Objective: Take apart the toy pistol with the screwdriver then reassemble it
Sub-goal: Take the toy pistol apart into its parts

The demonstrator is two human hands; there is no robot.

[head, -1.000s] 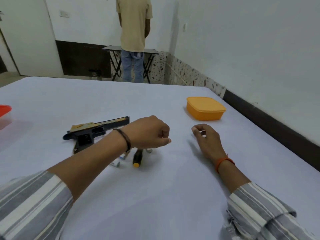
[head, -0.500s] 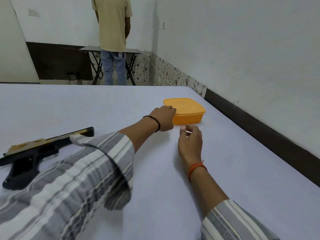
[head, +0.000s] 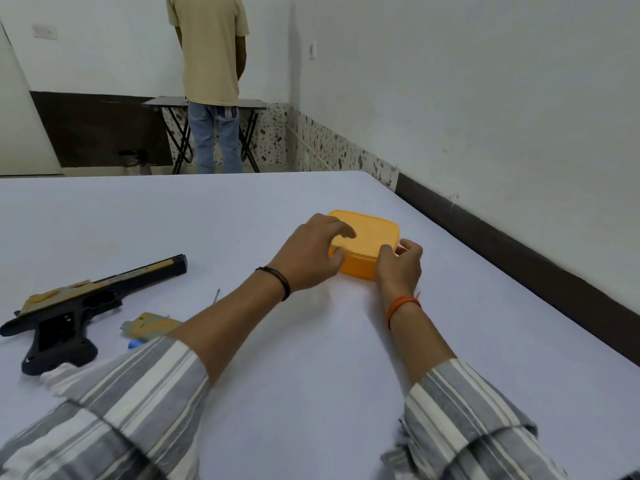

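The black toy pistol (head: 69, 313), with a tan strip along its top, lies on its side at the left of the white table (head: 311, 393). A loose tan part (head: 152, 325) and a small blue piece (head: 134, 344) lie beside it, partly behind my left sleeve. A thin metal shaft (head: 216, 295) pokes out past my left forearm; its handle is hidden. My left hand (head: 308, 254) grips the left end of the closed orange box (head: 370, 237), fingers curled over the lid. My right hand (head: 400, 268) holds the box's near right corner, thumb on the lid.
A dark skirting and white wall (head: 519, 258) run along the table's right edge. Beyond the table's far edge, a person in a beige shirt (head: 211, 64) stands with their back to me at a small folding table (head: 207, 102).
My view has swung right, away from the pistol. Both hands have moved forward to the orange box: the left hand went from near the screwdriver onto its lid, and the right hand reached its corner.
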